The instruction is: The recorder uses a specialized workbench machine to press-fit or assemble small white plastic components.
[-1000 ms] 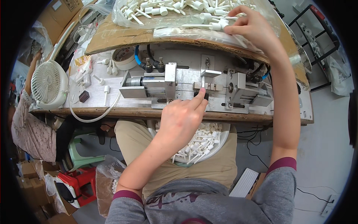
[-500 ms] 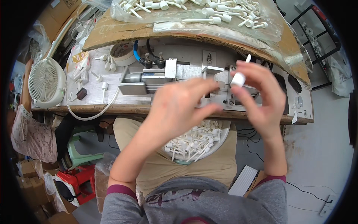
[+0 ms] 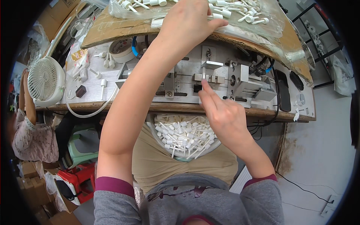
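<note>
Over the pile of white capped sticks (image 3: 245,9) at the far side, my left hand (image 3: 187,22) reaches in with its thumb spread from the fingers. Most of its fingers are cut off by the top edge, and a white cap shows beside the thumb. My right hand (image 3: 227,116) is at the metal fixture (image 3: 215,79) on the bench, its index fingertip against a white stick (image 3: 204,72) that stands out beyond it. The near end of that stick and my right thumb are hidden by the fingers. A round tub (image 3: 153,131) on my lap holds several more white capped sticks.
Metal slide blocks (image 3: 243,80) flank the fixture, with hoses at both sides. Cardboard (image 3: 101,33) carrying the pile overhangs the bench's back. To the left are a white fan (image 3: 45,80), a tape roll (image 3: 122,52) and loose capped sticks. A phone-like black object (image 3: 282,92) lies right.
My left hand has gone from the fixture up to the far pile. My right hand, which held a white capped stick in the air, has come down and left to the fixture.
</note>
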